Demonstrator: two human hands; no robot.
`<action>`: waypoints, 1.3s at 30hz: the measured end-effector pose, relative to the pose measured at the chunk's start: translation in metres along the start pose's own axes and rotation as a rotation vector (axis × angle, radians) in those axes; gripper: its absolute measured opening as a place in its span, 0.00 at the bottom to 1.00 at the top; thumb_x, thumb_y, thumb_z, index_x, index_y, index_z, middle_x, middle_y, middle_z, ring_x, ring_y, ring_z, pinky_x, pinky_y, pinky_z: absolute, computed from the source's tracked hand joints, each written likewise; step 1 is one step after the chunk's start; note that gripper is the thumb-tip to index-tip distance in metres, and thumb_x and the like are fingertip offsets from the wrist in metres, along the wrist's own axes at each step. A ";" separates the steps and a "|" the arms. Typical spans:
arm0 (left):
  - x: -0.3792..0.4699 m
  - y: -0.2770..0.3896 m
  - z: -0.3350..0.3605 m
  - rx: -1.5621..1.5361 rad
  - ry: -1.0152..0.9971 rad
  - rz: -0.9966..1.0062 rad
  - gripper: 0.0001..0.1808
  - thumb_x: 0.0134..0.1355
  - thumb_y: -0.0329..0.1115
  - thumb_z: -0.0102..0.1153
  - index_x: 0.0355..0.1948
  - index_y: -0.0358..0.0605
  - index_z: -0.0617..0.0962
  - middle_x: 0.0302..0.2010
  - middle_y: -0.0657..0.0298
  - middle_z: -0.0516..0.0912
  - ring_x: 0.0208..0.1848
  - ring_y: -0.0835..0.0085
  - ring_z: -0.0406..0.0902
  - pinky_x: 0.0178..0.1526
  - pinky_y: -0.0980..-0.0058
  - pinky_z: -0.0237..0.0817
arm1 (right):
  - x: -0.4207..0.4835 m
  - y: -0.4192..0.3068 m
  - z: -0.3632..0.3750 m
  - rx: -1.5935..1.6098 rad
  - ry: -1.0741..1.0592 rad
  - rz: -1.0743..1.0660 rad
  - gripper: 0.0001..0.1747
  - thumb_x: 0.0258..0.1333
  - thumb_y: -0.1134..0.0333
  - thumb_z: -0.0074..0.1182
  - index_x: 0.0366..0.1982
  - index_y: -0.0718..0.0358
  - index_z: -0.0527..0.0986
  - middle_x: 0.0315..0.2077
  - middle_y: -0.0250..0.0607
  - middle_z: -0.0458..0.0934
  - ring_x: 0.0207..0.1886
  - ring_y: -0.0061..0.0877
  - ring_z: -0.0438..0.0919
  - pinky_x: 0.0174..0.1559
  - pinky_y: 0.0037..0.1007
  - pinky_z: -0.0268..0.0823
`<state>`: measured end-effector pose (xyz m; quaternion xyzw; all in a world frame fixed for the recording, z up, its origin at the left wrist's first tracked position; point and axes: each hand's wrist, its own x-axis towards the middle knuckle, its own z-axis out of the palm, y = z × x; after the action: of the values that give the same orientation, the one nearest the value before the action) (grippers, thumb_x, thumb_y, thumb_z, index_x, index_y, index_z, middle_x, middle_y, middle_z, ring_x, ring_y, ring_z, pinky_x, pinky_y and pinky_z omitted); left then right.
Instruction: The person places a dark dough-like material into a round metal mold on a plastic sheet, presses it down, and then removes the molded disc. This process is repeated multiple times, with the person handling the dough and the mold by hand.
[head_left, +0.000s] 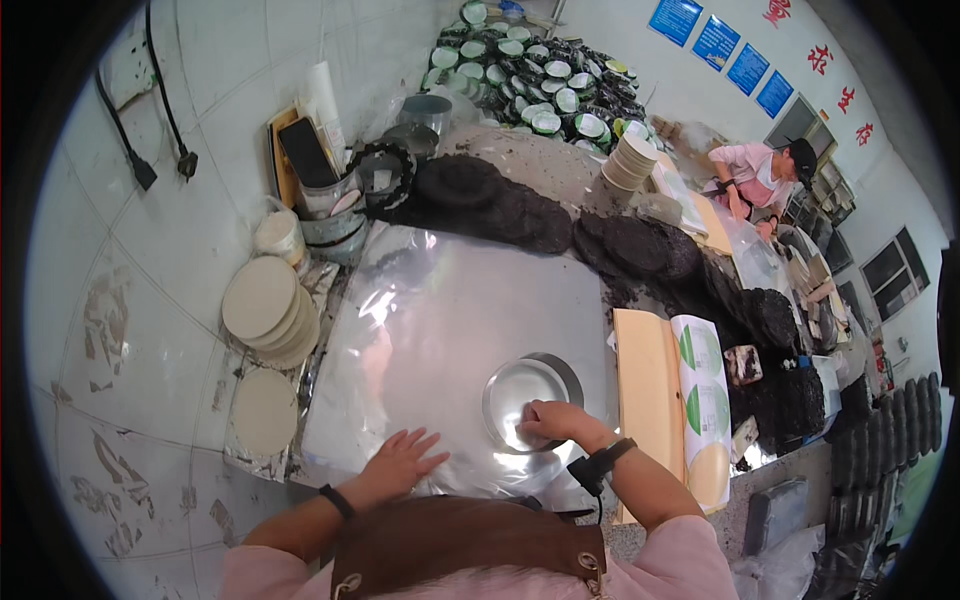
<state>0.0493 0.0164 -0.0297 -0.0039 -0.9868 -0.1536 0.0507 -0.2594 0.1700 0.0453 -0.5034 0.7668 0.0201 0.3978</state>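
Observation:
A stack of clear plastic film (450, 315) lies over the work surface before me. Near its right side stands a round metal ring (574, 379). My right hand (553, 421) is curled at the ring's near rim, the fingertips pointing inward; whether they grip anything is hidden. Flat on the film's near edge rests my left hand (403, 459), fingers spread, holding nothing. Right of the ring lie tan paper sheets (645, 382) beside printed sheets with green and white round labels (703, 375).
Pale round discs (261, 300) are stacked at the left, with one pile (265, 411) nearer me. Dark, crumbly round cakes (465, 199) line the back. A white cup (280, 236) and bowls stand back left. A co-worker (757, 180) is at the far right.

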 end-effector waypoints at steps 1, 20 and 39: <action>-0.001 -0.003 0.005 0.013 0.110 0.021 0.17 0.62 0.38 0.52 0.51 0.46 0.75 0.51 0.55 0.76 0.53 0.60 0.72 0.50 0.62 0.66 | -0.008 -0.012 -0.004 0.009 0.001 0.018 0.21 0.60 0.48 0.53 0.42 0.59 0.77 0.37 0.43 0.83 0.41 0.40 0.81 0.43 0.36 0.71; 0.184 -0.081 -0.072 -0.629 -0.825 -0.298 0.14 0.58 0.39 0.61 0.38 0.38 0.81 0.35 0.56 0.86 0.33 0.65 0.84 0.34 0.69 0.74 | -0.174 -0.077 -0.003 0.274 0.790 -0.505 0.08 0.60 0.68 0.49 0.36 0.64 0.76 0.29 0.40 0.80 0.32 0.34 0.79 0.36 0.33 0.72; -0.008 0.034 -0.012 0.185 0.139 -0.072 0.37 0.57 0.30 0.54 0.70 0.56 0.65 0.73 0.57 0.60 0.75 0.59 0.54 0.74 0.51 0.37 | -0.113 -0.058 0.078 0.484 -0.235 -0.191 0.33 0.59 0.60 0.54 0.64 0.66 0.64 0.66 0.56 0.61 0.71 0.43 0.59 0.69 0.38 0.51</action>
<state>0.0594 0.0450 -0.0088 0.0470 -0.9904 -0.0635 0.1135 -0.1480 0.2599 0.0848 -0.4581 0.6471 -0.1429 0.5925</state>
